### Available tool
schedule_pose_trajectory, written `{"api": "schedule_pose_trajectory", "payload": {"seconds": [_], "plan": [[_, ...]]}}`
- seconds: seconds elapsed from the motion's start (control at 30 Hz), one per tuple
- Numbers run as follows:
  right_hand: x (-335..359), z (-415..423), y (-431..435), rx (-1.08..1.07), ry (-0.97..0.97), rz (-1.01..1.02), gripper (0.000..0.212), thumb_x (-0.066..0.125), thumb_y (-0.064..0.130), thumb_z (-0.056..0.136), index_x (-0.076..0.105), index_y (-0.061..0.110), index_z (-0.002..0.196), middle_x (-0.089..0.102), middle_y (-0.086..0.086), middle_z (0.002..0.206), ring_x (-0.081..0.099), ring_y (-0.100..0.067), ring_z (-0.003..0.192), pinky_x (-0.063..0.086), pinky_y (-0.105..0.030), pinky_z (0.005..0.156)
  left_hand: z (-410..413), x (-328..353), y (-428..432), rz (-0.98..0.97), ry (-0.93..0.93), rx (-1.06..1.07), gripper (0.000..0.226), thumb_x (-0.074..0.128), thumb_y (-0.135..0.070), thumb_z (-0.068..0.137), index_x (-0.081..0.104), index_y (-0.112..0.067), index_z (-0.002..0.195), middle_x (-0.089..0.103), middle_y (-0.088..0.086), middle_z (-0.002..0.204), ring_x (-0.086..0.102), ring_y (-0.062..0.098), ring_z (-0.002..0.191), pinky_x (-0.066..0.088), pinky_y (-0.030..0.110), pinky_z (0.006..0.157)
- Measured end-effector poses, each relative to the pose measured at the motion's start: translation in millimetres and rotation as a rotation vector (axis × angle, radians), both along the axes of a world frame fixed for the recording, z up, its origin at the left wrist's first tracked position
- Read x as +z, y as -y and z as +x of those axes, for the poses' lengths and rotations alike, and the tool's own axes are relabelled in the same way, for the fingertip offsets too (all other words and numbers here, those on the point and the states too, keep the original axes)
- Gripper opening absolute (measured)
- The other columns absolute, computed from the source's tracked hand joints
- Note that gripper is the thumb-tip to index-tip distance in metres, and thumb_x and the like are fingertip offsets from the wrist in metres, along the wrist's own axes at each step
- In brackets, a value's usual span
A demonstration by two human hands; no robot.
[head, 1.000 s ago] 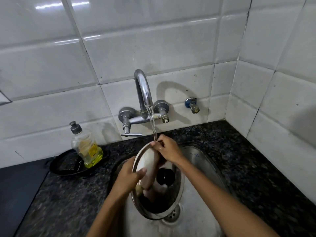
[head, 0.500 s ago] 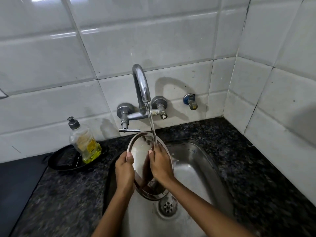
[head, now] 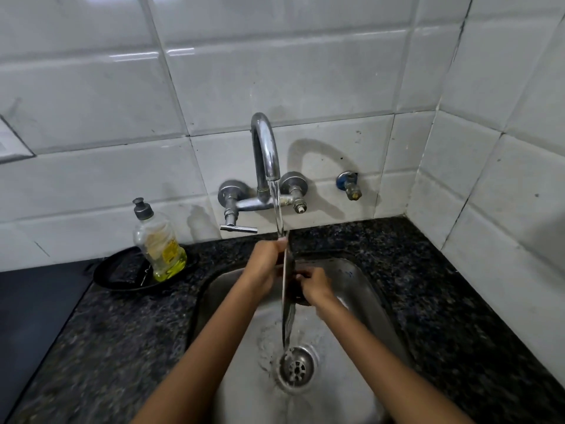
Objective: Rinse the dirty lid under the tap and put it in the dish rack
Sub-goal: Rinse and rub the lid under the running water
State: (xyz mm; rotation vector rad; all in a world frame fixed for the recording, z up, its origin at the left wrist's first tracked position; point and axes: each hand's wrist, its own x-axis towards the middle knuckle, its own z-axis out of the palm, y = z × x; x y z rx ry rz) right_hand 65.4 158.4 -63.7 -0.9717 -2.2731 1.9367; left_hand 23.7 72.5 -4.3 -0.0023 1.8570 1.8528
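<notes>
The lid [head: 287, 296] stands on edge in the middle of the frame, turned so that only its thin rim faces the camera, held over the steel sink [head: 363, 289]. Water falls from the curved tap [head: 265, 148] at upper centre straight onto the lid's top edge and runs down to the drain [head: 296, 367] below. The left hand [head: 265, 264] lies against the lid's left face, fingers curled up to the top rim. The right hand [head: 315, 284] grips the right face, fingers bent around what looks like a dark knob. At left of the frame, 1 soap bottle [head: 157, 240] stands in a black dish [head: 122, 276] on the speckled counter [head: 428, 270].
</notes>
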Motion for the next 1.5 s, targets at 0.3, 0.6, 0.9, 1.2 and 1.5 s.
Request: {"api": "schedule_pose_trajectory", "payload": {"seconds": [0.3,0.6,0.9,1.2,1.5], "plan": [[-18.4,41.6,-10.9,-0.168,-0.097,-0.805,0.027,0.031,0.009,0.097,0.052,0.014,0.081,0.053,-0.006,0.082,0.052,-0.018,0.074,0.051,-0.025,0.061,-10.3,-47.0,26.1,-0.972,-0.418,-0.224,0.034,0.046,-0.022,0.085,0.062,-0.003,0.106,0.061,0.024,0.117,0.053,0.034,0.112,0.041,0.040,0.096],[-53.2,54.5,-11.4,-0.324,-0.024,-1.030,0.028,0.034,0.023,0.097,0.051,0.011,0.116,0.049,-0.009,0.122,0.048,-0.033,0.112,0.031,-0.040,0.106,22.2,-95.9,80.2,-0.183,0.158,0.224,0.030,0.041,0.002,0.092,0.054,-0.004,0.066,0.056,-0.002,0.033,0.053,0.007,0.029,0.043,0.016,0.032],[-70.8,54.8,-41.9,0.211,-0.210,0.540,0.068,0.053,-0.015,0.073,0.039,0.009,0.135,0.039,-0.003,0.131,0.039,-0.018,0.125,0.038,-0.027,0.101,11.4,-132.8,101.0,0.009,0.164,0.571,0.023,0.041,0.002,0.092,0.055,0.011,0.107,0.062,0.015,0.080,0.048,0.022,0.059,0.048,0.023,0.046],[-9.5,46.4,-16.7,0.764,-0.382,1.209,0.034,0.044,0.010,0.077,0.072,0.018,0.093,0.072,-0.005,0.092,0.064,-0.023,0.097,0.018,-0.049,0.117,21.3,-123.8,92.3,0.180,0.443,0.632,0.017,0.039,-0.004,0.095,0.055,0.000,0.091,0.054,0.016,0.085,0.054,0.024,0.058,0.054,0.019,0.058],[34.3,-11.4,7.3,0.427,-0.149,0.548,0.050,0.052,0.013,0.088,0.033,0.018,0.042,0.036,0.003,0.047,0.042,-0.018,0.052,0.030,-0.031,0.058,-3.8,-29.9,99.6,-0.130,0.191,0.189,0.016,0.045,-0.011,0.092,0.057,-0.004,0.085,0.057,0.015,0.087,0.057,0.024,0.070,0.053,0.021,0.041]]}}
